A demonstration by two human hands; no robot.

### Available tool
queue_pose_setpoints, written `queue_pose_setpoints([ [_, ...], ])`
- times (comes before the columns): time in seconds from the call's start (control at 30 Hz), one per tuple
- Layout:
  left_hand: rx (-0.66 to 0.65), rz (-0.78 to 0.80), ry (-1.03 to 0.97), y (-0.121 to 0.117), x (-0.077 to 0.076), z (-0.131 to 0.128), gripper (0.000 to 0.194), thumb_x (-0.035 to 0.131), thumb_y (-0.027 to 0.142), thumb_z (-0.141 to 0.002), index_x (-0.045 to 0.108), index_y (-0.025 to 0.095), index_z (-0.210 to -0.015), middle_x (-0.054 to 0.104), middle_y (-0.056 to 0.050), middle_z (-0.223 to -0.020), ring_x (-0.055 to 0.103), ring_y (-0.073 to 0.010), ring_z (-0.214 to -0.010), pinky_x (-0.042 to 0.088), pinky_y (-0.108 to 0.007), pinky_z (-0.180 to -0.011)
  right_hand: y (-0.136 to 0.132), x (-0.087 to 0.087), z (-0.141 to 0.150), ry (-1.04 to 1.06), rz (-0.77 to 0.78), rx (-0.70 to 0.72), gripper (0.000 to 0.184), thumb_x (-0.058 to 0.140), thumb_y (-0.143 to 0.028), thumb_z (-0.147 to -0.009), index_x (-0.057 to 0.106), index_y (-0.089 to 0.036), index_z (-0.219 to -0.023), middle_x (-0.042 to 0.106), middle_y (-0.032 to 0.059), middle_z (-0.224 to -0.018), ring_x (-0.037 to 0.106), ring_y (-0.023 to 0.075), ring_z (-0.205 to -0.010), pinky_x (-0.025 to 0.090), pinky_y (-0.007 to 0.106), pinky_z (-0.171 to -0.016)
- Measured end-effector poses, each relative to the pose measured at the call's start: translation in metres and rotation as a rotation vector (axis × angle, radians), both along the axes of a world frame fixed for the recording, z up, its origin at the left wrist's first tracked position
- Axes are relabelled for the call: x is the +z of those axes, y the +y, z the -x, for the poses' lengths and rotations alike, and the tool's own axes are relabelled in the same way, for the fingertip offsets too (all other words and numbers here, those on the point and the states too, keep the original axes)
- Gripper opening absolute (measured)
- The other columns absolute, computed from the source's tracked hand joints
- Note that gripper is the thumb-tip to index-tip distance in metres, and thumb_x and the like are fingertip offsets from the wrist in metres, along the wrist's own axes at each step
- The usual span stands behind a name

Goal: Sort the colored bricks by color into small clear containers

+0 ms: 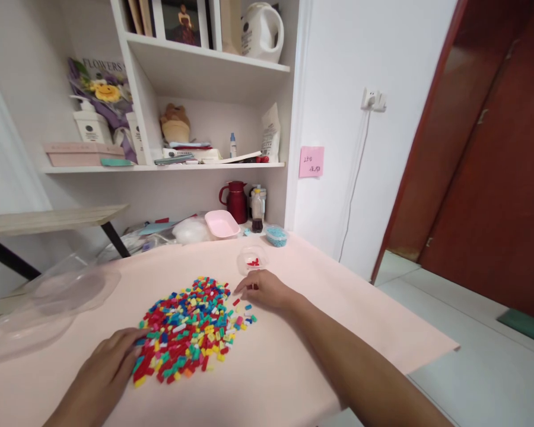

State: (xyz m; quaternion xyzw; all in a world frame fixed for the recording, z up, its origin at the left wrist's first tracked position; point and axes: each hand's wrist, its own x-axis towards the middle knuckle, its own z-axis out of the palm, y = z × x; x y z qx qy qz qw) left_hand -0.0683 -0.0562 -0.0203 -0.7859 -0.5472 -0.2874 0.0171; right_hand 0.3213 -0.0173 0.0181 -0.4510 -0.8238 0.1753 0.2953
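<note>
A wide pile of small toy building bricks (pixel 182 329) in red, yellow, green, blue and white lies on the pink-covered table (pixel 293 362). At the pile's left edge, my left hand (pixel 111 362) rests with its fingers stretched out flat, touching the bricks. My right hand (pixel 264 289) is over the table by the pile's upper right edge, index finger reaching left and the others partly bent; no brick shows in it. Just beyond it, a small clear bowl (pixel 241 261) holds several red bricks. A few loose bricks (pixel 239 321) lie below the right hand.
Behind stand a pink tray (pixel 222 225), a tub of light-blue pieces (pixel 276 236), a dark-filled bottle (pixel 257 213) and a red jug (pixel 237 203). Clear plastic covers (pixel 48 302) lie at left. Shelves (pixel 204 50) rise at the back; the table's edge drops off at right.
</note>
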Motion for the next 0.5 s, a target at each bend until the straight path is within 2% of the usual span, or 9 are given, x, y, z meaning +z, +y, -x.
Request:
queue_pose_setpoints([
  [0.1,0.000,0.008,0.000,-0.002,0.001,-0.001,0.037,0.043,0.048,-0.082,0.072,0.030,-0.100,0.073,-0.004,-0.104,0.068,-0.0224,-0.097,0.056,-0.039,-0.088,-0.001,0.001,0.002,-0.081,0.000,-0.015,0.023,0.069,-0.027,-0.080,0.076,-0.029,-0.101,0.069,0.0003,-0.083,0.060,0.0138,-0.074,0.040,0.022,-0.067],
  [0.3,0.011,-0.001,0.002,-0.005,0.007,-0.004,0.036,0.046,0.047,-0.081,0.072,0.031,-0.100,0.074,-0.003,-0.104,0.069,-0.0220,-0.096,0.057,-0.037,-0.087,-0.006,0.003,0.012,-0.196,-0.035,-0.054,0.015,0.068,-0.024,-0.078,0.077,-0.029,-0.089,0.070,-0.0010,-0.086,0.061,0.0156,-0.081,0.037,0.023,-0.064],
  [0.4,-0.001,-0.009,0.001,-0.004,0.007,-0.004,0.032,0.046,0.046,-0.081,0.072,0.032,-0.096,0.075,-0.001,-0.102,0.070,-0.0219,-0.095,0.057,-0.036,-0.085,-0.008,0.008,0.012,-0.068,-0.078,-0.086,0.012,0.068,-0.022,-0.077,0.076,-0.028,-0.084,0.070,-0.0009,-0.080,0.060,0.0150,-0.075,0.038,0.023,-0.064],
  [0.5,-0.005,-0.012,-0.008,-0.003,0.004,-0.003,0.032,0.046,0.046,-0.081,0.071,0.033,-0.096,0.075,-0.001,-0.101,0.070,-0.0220,-0.094,0.058,-0.036,-0.084,-0.007,0.016,0.006,0.163,-0.166,-0.166,0.011,0.063,-0.022,-0.080,0.074,-0.024,-0.081,0.069,0.0001,-0.078,0.057,0.0137,-0.068,0.041,0.024,-0.065],
])
